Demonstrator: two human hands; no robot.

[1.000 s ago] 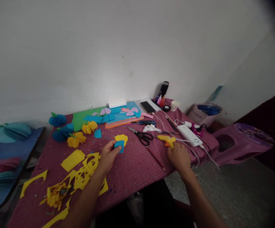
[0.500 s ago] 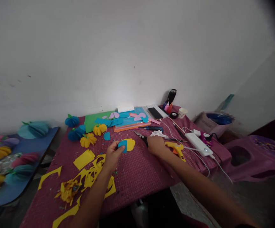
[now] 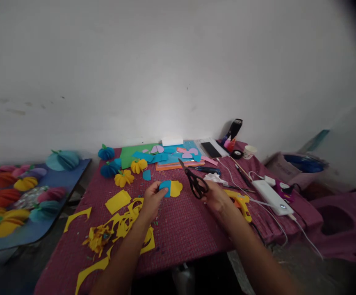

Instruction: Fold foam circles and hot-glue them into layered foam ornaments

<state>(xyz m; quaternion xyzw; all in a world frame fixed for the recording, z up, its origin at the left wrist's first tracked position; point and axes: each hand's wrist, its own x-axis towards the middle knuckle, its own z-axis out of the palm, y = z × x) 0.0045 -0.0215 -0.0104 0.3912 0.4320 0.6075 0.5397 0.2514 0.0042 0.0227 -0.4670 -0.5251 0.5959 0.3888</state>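
Pinched between the thumb and fingers of my left hand (image 3: 152, 201) is a small blue paper piece (image 3: 165, 185). A yellow scalloped paper piece (image 3: 176, 188) sticks out to its right, partly covered by the blue one. My right hand (image 3: 220, 199) grips black-handled scissors (image 3: 194, 179) by the handles, with the blades pointing up and left, apart from the papers. Beyond my left hand lies another blue paper piece (image 3: 147, 175). Yellow square sheets (image 3: 118, 202) and cut-out yellow scraps (image 3: 124, 223) lie left of my left forearm.
Yellow paper pumpkins (image 3: 124, 178) and blue ones (image 3: 106, 152) stand at the back left. Right of my right hand are a yellow glue gun (image 3: 242, 203), white cables and a white power strip (image 3: 272, 196). A phone (image 3: 211, 150) and a paper cup (image 3: 249, 152) are farther back.
My right hand has lifted the scissors off the table and holds them up beside the papers. My left hand still pinches the blue and yellow pieces. The view has shifted left.
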